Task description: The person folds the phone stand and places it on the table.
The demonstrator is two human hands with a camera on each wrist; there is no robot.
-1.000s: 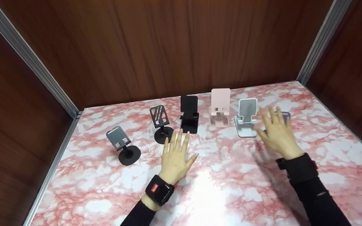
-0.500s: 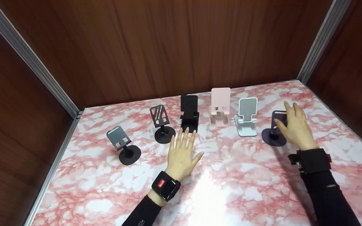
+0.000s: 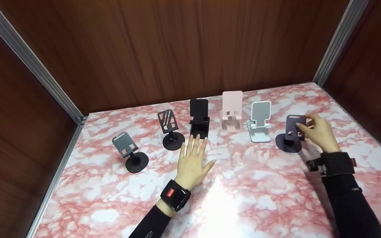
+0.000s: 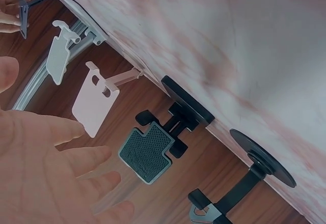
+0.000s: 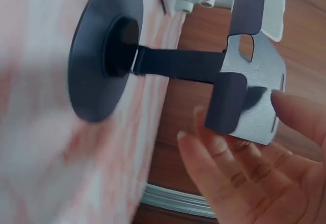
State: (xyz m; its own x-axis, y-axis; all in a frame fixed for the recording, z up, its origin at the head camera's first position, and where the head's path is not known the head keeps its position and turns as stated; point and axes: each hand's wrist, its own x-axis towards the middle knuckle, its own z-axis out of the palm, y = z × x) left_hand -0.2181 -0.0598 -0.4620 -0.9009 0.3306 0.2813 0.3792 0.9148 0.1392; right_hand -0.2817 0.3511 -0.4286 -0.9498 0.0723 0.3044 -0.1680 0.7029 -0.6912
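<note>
At the right of the table stands a dark purple phone stand (image 3: 289, 142) with a round base. My right hand (image 3: 321, 132) pinches the edge of its upper plate. In the right wrist view the thumb lies on the front of the plate (image 5: 260, 99), with the fingers behind it. My left hand (image 3: 192, 165) is spread out, palm toward the table, its fingertips just in front of the black phone stand (image 3: 199, 110). In the left wrist view that hand (image 4: 46, 168) holds nothing. Whether it touches the table cannot be told.
A white and grey phone stand (image 3: 260, 115) and a pink one (image 3: 232, 102) stand between the hands, farther back. Toward the left are a black slotted stand (image 3: 173, 140) and a grey one (image 3: 124, 145). Wooden panels (image 3: 190, 49) wall the marbled table (image 3: 111, 201).
My right hand has moved right, past the purple phone stand's front, and its fingers have closed on the plate edge. My left hand has shifted slightly right, still spread.
</note>
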